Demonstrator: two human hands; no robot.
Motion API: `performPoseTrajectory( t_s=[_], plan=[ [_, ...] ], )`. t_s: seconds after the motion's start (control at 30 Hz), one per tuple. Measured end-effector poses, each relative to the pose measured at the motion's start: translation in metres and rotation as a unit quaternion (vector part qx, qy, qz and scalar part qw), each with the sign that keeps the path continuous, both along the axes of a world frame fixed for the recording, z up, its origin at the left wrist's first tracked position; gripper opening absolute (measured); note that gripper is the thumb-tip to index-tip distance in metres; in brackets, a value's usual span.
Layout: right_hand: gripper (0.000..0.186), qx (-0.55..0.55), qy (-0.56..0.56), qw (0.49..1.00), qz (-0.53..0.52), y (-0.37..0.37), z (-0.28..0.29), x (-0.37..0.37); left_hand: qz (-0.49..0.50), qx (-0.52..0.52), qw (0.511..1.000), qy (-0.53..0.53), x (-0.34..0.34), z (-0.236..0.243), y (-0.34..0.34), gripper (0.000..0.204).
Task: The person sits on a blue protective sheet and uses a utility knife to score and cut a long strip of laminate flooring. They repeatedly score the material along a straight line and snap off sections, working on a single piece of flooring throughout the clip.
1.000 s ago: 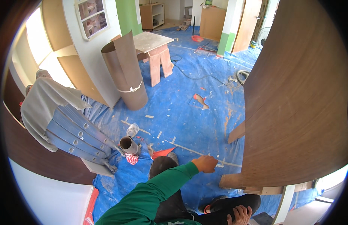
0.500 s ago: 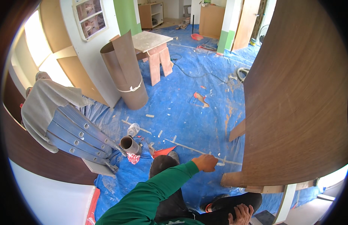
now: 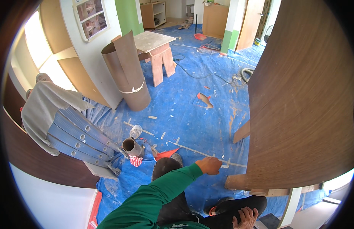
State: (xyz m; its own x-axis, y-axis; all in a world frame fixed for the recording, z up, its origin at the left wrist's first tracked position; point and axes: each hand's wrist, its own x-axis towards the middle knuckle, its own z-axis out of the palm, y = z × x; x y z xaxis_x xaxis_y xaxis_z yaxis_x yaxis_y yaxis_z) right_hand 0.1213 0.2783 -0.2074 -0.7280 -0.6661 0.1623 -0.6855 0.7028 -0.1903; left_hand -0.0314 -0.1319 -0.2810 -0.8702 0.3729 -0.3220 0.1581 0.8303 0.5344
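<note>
From the head view, my only feed, I see the left hand (image 3: 209, 166) held out at the end of a green sleeve (image 3: 158, 196), fingers curled into a fist. Nothing shows in it, though I can't see inside the curl. The right hand (image 3: 245, 218) lies slack over the dark trouser leg (image 3: 242, 204), fingers loosely bent, with no object visible in its grip.

The wood-grain panel (image 3: 299, 103) is the big thing nearest the left hand: just off to its right, rising well beyond it, with a wooden block (image 3: 236, 182) at its near corner. I'd judge it stiff, broad and heavy, awkward for one hand; I'd take it by the edges, spread wide. The smooth face looks likely to slip and easy to scratch.

As for containers, left of the left hand a brown tube (image 3: 132, 147) stands open-topped on the blue sheet (image 3: 207, 129); its mouth looks dark and I can't make out its bottom. A clear plastic container (image 3: 135, 131) sits just beyond it, with no contents I can tell. Farther off that way, a big brown roll (image 3: 127, 76) is tied with white cord (image 3: 132, 90); I can't see down inside it.
</note>
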Motion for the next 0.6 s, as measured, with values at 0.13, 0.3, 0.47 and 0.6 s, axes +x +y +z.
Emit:
performPoseTrajectory(
  t_s=[0.13, 0.3, 0.47, 0.6],
  plan=[
    [0.046, -0.001, -0.004, 1.000, -0.003, -0.0002, -0.0006, 0.0010, 0.022, 0.014, 1.000, 0.018, 0.0020, 0.0041, 0.0020, 0.033],
    [0.047, -0.002, 0.009, 1.000, 0.001, 0.0014, -0.0036, 0.0013, 0.027, 0.019, 0.999, 0.034, 0.0040, 0.0006, 0.0014, 0.031],
    [0.047, 0.007, 0.006, 1.000, -0.006, 0.0004, -0.0012, 0.0010, 0.024, 0.020, 0.999, 0.032, 0.0029, -0.0008, 0.0011, 0.027],
    [0.047, 0.005, 0.005, 1.000, -0.006, 0.0007, -0.0012, 0.0006, 0.024, 0.023, 0.999, 0.043, 0.0037, -0.0013, 0.0019, 0.026]
  ],
)
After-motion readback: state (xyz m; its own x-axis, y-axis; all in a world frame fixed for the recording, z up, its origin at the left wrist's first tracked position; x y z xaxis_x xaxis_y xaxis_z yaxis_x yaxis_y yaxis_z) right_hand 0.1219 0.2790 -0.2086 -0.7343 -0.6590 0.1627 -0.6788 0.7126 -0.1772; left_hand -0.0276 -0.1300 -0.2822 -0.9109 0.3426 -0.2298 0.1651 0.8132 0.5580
